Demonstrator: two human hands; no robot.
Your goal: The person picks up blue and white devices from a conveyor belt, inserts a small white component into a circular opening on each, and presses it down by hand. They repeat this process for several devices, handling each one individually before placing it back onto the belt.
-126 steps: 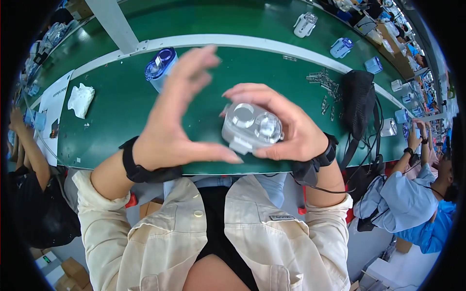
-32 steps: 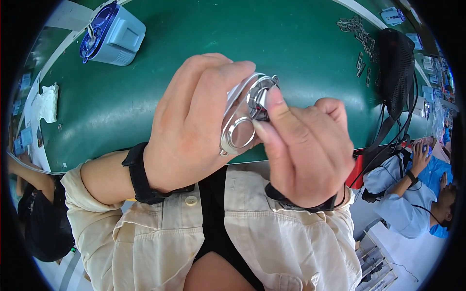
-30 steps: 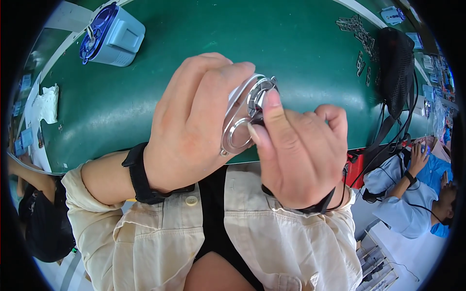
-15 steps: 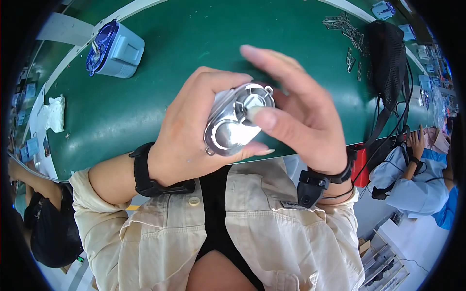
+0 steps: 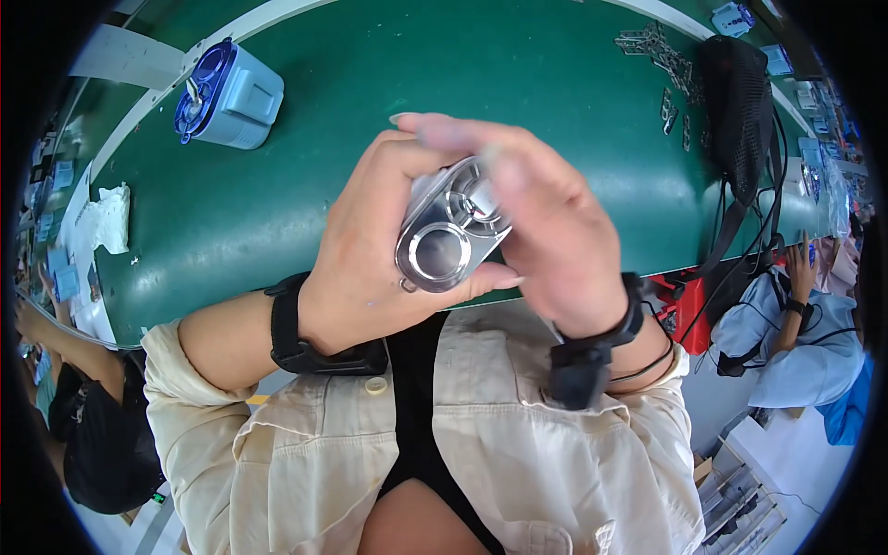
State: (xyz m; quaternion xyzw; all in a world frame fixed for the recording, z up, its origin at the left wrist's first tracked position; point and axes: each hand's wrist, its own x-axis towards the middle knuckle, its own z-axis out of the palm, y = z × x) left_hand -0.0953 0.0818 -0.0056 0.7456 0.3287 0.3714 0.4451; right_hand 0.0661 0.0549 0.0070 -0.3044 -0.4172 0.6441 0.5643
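My left hand (image 5: 361, 231) is wrapped round an oblong container with a shiny silver top (image 5: 437, 254). Two round fittings sit in that top, and a small loop sticks out at its near end. The container is held at a slant above the table, its body mostly hidden by my fingers. Over the far right end of it is my right hand (image 5: 560, 227), its thumb and fingers smeared by motion. Whether the right hand grips the container cannot be made out.
A light blue container with a dark blue top (image 5: 245, 102) stands on the green table (image 5: 388, 65) at the left. Crumpled white material (image 5: 113, 219) lies near the left edge. Several small metal pieces (image 5: 671, 65) and a black mesh bag (image 5: 737, 116) are at the right. People sit on both sides.
My right hand has swung left over the silver top, and its thumb has come up off the round fitting. My left hand keeps hold of the container, which has shifted slightly.
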